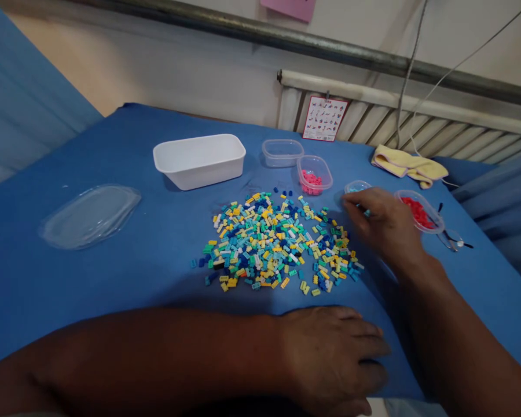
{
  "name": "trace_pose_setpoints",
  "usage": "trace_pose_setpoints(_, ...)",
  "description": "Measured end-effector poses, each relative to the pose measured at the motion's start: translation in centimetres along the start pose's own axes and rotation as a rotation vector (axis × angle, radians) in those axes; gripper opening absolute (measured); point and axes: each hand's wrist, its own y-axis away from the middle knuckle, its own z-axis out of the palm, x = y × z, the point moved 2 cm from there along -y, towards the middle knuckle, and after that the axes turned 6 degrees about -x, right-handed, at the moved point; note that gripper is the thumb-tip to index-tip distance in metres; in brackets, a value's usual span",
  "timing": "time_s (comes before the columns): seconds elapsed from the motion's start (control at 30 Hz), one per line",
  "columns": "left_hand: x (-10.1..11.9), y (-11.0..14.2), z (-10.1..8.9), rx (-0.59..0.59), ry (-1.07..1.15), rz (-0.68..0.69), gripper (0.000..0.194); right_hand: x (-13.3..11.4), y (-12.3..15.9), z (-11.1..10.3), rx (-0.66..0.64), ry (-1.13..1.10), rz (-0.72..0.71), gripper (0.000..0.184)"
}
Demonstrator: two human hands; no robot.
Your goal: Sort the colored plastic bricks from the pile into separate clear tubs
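Observation:
A loose pile of small building bricks (260,237), in yellow, blue, green and white, covers the middle of the blue-covered table. Just in front of it lies my left hand (336,356), flat, palm down, with its fingers stretched out and nothing in them. My right hand (384,223) is over a small clear tub (356,185) with light-blue pieces, partly hidden behind the hand. Its thumb and fingers are pinched together; whatever they hold is too small to make out. On its right a clear tub (438,220) contains red bricks (417,212).
Behind the pile are a white bin (204,168), a clear tub (282,153) and another tub (326,168) with pink bricks. Clear lids (91,217) lie at the left. Glasses (454,242) and a yellow cloth (410,164) are at the right. A radiator (356,116) lines the wall.

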Motion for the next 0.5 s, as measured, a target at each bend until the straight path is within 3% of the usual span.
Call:
trace_pose_setpoints(0.07,0.0,0.0,0.0,0.006,0.015,0.001,0.041,-1.8,-0.1,1.2,-0.175,-0.067,-0.09,0.027)
trace_pose_setpoints(0.17,0.0,-0.1,-0.1,0.014,0.025,0.007,0.04,-2.8,-0.3,2.5,-0.325,-0.022,-0.108,0.027)
trace_pose_setpoints(0.4,0.0,-0.1,0.0,-0.006,0.013,0.008,0.041,-2.5,-0.4,2.2,-0.423,-0.001,-0.13,0.023)
trace_pose_setpoints(0.5,0.0,-0.2,0.0,-0.016,0.01,0.004,0.04,-2.9,-0.5,2.2,-0.37,-0.013,-0.122,0.018)
